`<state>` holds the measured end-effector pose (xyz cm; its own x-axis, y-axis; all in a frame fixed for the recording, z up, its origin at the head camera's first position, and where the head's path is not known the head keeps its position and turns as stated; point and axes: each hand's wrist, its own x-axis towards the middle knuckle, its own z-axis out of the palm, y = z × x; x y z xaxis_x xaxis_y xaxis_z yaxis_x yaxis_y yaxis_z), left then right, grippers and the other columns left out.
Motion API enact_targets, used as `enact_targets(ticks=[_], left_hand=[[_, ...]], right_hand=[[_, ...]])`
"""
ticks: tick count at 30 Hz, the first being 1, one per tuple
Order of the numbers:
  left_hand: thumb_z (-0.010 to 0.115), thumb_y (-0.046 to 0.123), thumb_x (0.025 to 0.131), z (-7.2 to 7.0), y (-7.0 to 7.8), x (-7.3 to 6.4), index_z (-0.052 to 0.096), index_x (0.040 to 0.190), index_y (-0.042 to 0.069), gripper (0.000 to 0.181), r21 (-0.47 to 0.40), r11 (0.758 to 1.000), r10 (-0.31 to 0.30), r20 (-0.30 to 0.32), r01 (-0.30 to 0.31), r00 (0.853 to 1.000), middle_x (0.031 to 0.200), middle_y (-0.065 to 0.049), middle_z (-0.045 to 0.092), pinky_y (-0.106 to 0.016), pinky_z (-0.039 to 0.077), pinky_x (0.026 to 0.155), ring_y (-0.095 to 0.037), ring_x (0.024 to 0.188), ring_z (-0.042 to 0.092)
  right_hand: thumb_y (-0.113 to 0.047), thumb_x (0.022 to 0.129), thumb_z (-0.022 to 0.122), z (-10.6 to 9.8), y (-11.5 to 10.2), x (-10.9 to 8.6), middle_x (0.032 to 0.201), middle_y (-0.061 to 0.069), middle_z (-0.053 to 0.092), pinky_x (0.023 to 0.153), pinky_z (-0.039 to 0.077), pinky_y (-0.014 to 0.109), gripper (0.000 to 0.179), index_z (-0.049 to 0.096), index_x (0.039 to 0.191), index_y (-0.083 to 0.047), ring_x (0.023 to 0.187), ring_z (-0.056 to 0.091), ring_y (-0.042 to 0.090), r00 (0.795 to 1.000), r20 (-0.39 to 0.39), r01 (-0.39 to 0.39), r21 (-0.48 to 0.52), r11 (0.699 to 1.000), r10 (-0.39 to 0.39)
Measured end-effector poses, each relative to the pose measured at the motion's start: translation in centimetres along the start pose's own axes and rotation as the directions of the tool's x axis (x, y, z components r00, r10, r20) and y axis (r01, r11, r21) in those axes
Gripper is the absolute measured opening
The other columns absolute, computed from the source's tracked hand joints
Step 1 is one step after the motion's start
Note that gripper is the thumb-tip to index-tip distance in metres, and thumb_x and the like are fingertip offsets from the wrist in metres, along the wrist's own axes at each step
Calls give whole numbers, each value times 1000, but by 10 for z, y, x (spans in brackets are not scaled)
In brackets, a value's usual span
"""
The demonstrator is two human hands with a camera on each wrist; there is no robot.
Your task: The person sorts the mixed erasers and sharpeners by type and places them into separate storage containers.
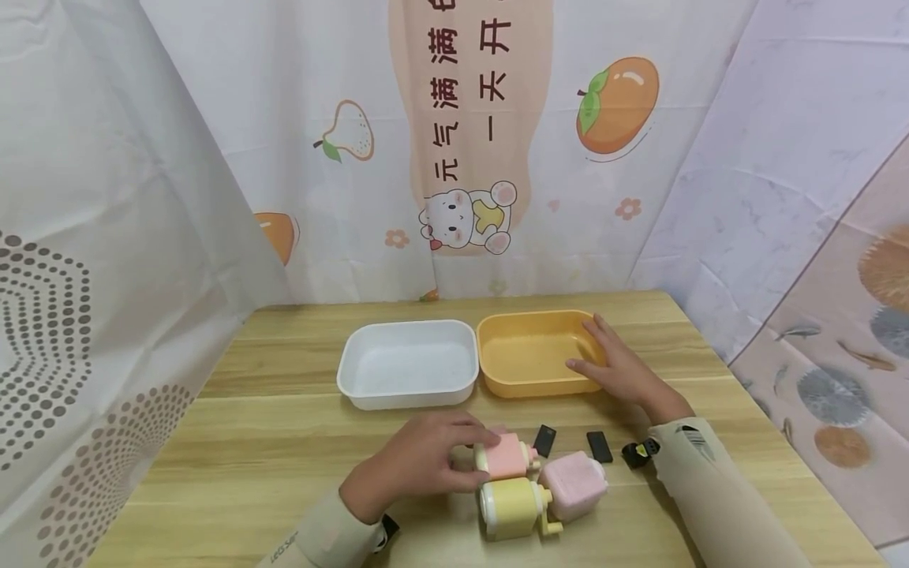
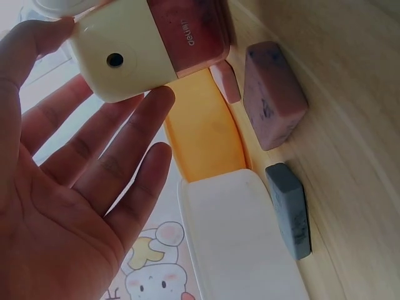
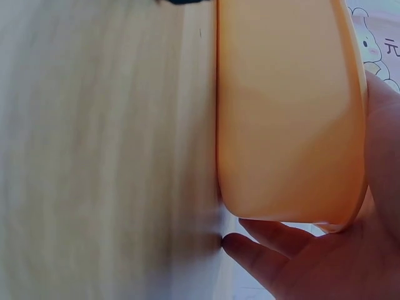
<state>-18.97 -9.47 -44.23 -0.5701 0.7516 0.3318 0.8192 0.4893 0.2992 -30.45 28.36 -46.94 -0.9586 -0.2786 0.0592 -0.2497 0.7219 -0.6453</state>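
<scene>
In the head view my left hand (image 1: pixel 433 454) has its thumb and forefinger at the cream end of a pink hand-crank pencil sharpener (image 1: pixel 507 456). The left wrist view has the thumb at one side of the sharpener's cream face (image 2: pixel 119 53) and fingertips along the other. A yellow hand-crank sharpener (image 1: pixel 510 509) stands right in front, and a pink rounded box (image 1: pixel 574 485) sits to its right. My right hand (image 1: pixel 625 367) grips the right end of an orange tray (image 1: pixel 540 388). In the right wrist view, its fingers (image 3: pixel 262 256) lie outside the tray's end.
A white tray (image 1: pixel 408 400) stands left of the orange one. Two small dark blocks (image 1: pixel 544 440) (image 1: pixel 599 446) lie between the trays and the sharpeners. A reddish block (image 2: pixel 275 94) shows in the left wrist view. Printed cloth (image 1: pixel 469 272) hangs behind the table.
</scene>
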Motion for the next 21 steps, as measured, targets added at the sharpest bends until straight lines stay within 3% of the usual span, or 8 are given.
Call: enact_targets(ticks=[8,21], left_hand=[[81,40,84,1,1,5,76,121,27,40,-20,999,-50,26,51,998,122,16,72,-23,54,91,2,107,66],[88,33,81,8,1,9,73,117,19,42,-62,996,-61,21,63,998,122,12,72,-25,53,97,-3,111,66]], right_hand=[[-60,96,65,1,1,-1,174,12,-11,117,13,77,102,10,168,-12,157,2,52,1000,0,0,16,1000,0],[-62,96,65,1,5,1,174,10,-12,117,14,76,103,11,167,-10,157,3,51,1000,-3,4,8,1000,-4]])
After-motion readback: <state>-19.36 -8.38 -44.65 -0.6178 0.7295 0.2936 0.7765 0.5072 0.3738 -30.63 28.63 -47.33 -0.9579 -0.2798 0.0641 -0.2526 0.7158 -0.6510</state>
